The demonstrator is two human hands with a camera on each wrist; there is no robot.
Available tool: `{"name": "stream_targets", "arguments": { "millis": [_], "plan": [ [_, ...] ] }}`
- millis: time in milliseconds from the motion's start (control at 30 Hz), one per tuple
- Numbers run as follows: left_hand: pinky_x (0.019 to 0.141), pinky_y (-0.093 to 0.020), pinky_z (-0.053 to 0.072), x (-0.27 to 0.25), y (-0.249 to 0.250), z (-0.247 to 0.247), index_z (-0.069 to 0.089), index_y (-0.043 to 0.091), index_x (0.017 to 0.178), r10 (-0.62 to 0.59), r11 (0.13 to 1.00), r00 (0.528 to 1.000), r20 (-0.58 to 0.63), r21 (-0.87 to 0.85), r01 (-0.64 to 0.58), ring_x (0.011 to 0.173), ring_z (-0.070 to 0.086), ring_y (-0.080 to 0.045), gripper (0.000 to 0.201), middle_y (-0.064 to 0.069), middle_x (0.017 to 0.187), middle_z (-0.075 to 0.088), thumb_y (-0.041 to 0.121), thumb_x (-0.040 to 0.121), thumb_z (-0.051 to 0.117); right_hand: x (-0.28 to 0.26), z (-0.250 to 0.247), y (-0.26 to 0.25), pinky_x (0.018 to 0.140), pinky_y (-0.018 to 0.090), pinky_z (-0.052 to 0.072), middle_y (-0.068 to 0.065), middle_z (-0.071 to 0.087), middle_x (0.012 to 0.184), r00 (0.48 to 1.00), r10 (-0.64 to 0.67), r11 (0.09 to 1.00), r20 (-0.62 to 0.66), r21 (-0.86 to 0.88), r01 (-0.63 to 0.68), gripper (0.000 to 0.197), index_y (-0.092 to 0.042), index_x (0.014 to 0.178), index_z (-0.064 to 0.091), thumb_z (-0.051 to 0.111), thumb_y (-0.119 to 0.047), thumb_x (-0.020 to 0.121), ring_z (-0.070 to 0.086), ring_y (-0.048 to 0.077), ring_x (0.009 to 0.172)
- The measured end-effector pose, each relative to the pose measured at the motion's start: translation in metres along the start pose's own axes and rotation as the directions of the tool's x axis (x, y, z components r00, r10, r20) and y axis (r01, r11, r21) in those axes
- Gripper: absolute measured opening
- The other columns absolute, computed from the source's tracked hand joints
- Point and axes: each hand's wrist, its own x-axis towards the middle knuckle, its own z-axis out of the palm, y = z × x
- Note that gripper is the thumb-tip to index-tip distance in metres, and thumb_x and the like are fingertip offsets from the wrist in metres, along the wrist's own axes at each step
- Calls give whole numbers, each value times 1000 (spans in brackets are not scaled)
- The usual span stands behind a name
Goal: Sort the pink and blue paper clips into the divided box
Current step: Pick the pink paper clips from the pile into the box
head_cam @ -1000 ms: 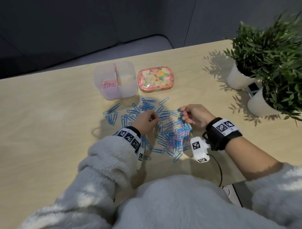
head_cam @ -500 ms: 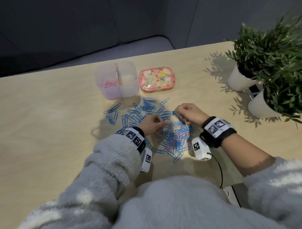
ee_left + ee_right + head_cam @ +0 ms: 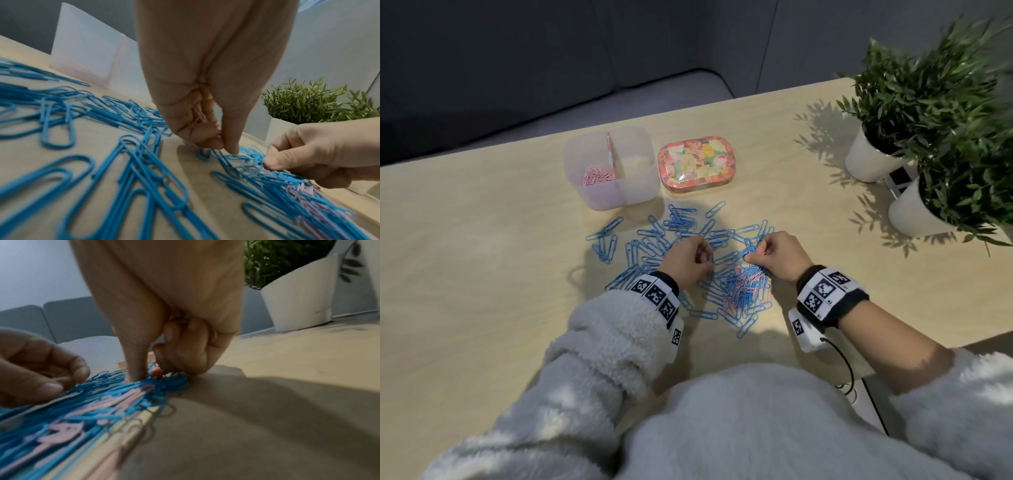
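Wood table [image 3: 482, 260], dim room, box [image 3: 611, 192] by the far edge with pinks in its left half. Left hand [image 3: 686, 259] is knuckles-up, curled round a few pink clips [image 3: 198, 116]. Right hand [image 3: 774, 253] pinches into the mixed pile [image 3: 746, 291] mid-table. Best bet: tease pinks out singly, they snag on blues.

- Table [image 3: 482, 257]: pale wood-look top, smooth and matt.
- Divided box [image 3: 640, 185] on the table: frosted translucent plastic.
- Blue paper clips [image 3: 144, 162] before the box: smooth, coated.
- Tin [image 3: 697, 164] right of the box: glossy floral lid.
- Sleeve [image 3: 602, 342]: fuzzy grey fleece.
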Motion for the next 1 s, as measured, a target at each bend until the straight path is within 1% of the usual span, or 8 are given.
{"name": "stream_targets", "arguments": {
  "millis": [267,367,433,533,633,733,800,1000],
  "plan": [
    [77,-25,45,-2,-5,-7,65,4,104,-46,991,997,-69,-132,37,77,55,-15,19,-4,89,61,8,86,60,9,-33,16,68,25,39,9,59,67,975,106,981,-198,178,-71,32,-16,53,53,73,-23,77,50,18,65],
    [66,-21,53,1,-6,-8,65,-1,99,-115,955,992,-47,-279,98,61,57,-14,15,-11,79,63,0,88,55,5,-36,23,56,24,38,9,54,58,961,170,960,-220,259,-110,42,-17,48,47,69,-31,81,45,8,45],
    [54,-13,53,2,-4,-8,61,-7,104,-154,906,988,-7,-400,138,48,57,-4,18,-8,75,62,-5,90,49,-1,-32,20,38,16,28,7,46,46,969,198,894,-147,433,-117,46,-14,48,42,63,-29,86,33,5,28],
    [51,-13,49,5,4,-7,54,0,114,-174,853,984,43,-492,172,45,57,3,24,-4,79,61,-5,92,44,-9,-24,8,30,9,20,1,48,39,984,167,722,68,671,-169,34,-7,57,46,59,-9,88,35,5,26],
    [49,-13,43,8,14,-3,58,7,101,-163,870,983,85,-457,184,42,53,6,14,0,72,59,4,93,47,-9,-14,-1,30,12,30,10,58,56,975,187,806,120,548,-222,21,-7,69,54,53,3,87,49,9,34],
    [45,-9,38,11,20,6,62,9,90,-77,969,996,49,-232,86,45,51,4,9,6,62,53,17,89,58,-5,-7,-4,49,18,44,9,62,58,987,153,979,-39,145,-146,23,-10,58,60,61,-12,81,56,20,53],
    [55,-17,41,14,22,12,63,8,90,-13,1000,1000,21,-4,13,59,52,-9,12,7,63,51,18,85,60,-4,-1,-7,62,24,43,8,65,64,989,119,991,-85,-57,-124,22,-9,62,64,70,-25,76,61,22,66],
    [82,-34,45,23,24,9,61,6,96,61,949,997,-43,314,-45,98,57,-29,13,-14,105,62,12,87,53,1,7,-18,68,28,44,12,68,84,986,104,980,-129,-155,-124,11,-15,67,61,69,-16,74,65,28,87]
  ]
}}
